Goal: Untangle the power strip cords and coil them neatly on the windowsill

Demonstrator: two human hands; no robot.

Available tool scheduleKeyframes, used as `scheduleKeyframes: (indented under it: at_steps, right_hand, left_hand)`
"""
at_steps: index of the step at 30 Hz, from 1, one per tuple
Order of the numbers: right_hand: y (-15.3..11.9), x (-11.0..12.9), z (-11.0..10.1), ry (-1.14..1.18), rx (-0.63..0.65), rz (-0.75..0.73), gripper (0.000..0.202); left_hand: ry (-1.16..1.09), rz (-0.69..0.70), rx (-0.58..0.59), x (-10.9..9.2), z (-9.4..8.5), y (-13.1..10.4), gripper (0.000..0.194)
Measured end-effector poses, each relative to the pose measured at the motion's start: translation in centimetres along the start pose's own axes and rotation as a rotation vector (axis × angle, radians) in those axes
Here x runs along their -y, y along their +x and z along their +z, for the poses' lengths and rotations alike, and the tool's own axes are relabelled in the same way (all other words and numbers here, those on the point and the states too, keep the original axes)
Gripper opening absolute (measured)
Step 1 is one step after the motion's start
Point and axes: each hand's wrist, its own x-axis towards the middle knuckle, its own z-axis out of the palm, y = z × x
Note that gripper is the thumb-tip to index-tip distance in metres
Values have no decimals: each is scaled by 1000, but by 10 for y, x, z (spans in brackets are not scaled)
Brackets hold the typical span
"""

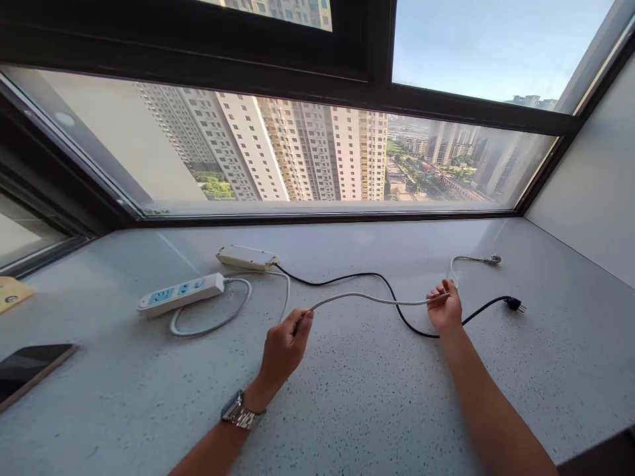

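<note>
My left hand [288,344] pinches a white cable [367,297] near the middle of the counter. Farther right, my right hand [445,309] holds the same cable, palm turned up. Between the hands the cable bows gently and passes over a black cable [397,311]. Beyond my right hand a white plug [494,259] lies at the cable's end. A black plug [514,304] rests to the right of my right hand. On the left are a white power strip with blue sockets [181,295] and, behind it, a cream-coloured power strip [248,258].
The speckled counter [347,410] runs up to a dark window frame [327,219]. At the left edge lie a phone [32,370] and a yellow object [14,294]. A white wall [590,165] stands on the right.
</note>
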Motion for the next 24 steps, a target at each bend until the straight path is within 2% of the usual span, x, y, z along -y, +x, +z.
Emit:
scheduleKeyframes:
  at_steps: [3, 6, 9, 11, 13, 16, 17, 19, 20, 22, 24]
  right_hand:
    - [12, 42, 9, 2, -16, -8, 28]
    - [19, 91, 33, -5, 7, 2, 35]
    - [18, 149, 56, -23, 31, -109, 38]
    - [15, 191, 61, -1, 23, -200, 42]
    - [9, 232, 49, 8, 7, -291, 42]
    - [1, 271, 3, -115, 43, -566, 37]
    - [-3, 275, -17, -168, 39, -646, 40]
    - [-11, 269, -56, -241, -56, -690, 44]
    - [-15, 260, -72, -254, -113, -661, 44]
    - [-23, 235, -97, -281, -250, -510, 45]
    - [-31, 210, -108, -348, -353, -410, 46]
  left_hand:
    - [143, 5, 187, 4, 1, -6, 39]
    - [235, -12, 343, 3, 5, -9, 47]
    - [242, -21, 417, 3, 6, -9, 54]
    - [241, -3, 429, 6, 6, -9, 56]
    - [240, 15, 431, 10, 4, -9, 57]
    - [252, 26, 436, 15, 1, -9, 58]
    - [258, 27, 434, 16, 0, -8, 58]
    - [278, 25, 420, 16, -3, -5, 58]
    - [290, 22, 410, 16, -5, -3, 59]
    - [311, 6, 383, 17, -8, 0, 61]
    - [317, -26, 322, 18, -13, 2, 62]
